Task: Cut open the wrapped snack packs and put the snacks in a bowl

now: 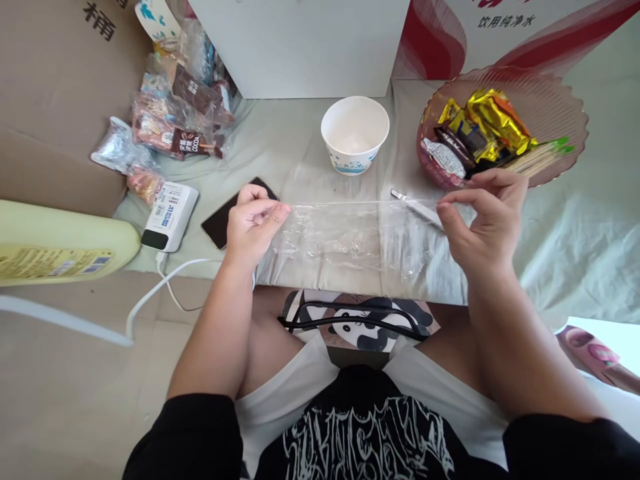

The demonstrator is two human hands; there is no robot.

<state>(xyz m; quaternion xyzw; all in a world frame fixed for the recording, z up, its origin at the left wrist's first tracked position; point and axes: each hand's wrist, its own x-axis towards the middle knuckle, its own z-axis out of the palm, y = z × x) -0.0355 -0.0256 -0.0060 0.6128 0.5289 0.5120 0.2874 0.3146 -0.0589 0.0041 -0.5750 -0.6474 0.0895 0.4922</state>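
A sheet of clear plastic film (345, 237) hangs stretched between my hands, its upper edge pulled nearly straight above the cloth. My left hand (253, 223) pinches the film's left corner between thumb and fingers, just over a dark phone (220, 223). At the other end, my right hand (483, 217) pinches the right corner in front of the pink ribbed bowl (565, 113). Behind the film a white paper cup (355, 137) stands upright with nothing visible inside. A white slim tool with a metal tip (417, 210) lies partly behind the film.
Wrapped snacks (495, 123) and wooden sticks (540, 157) lie in the bowl. Loose packets (185, 107) pile up at the left, near a white power bank (170, 217) with a cable. A yellow bottle (65, 240) stands at the left edge. Boxes (310, 47) line the back.
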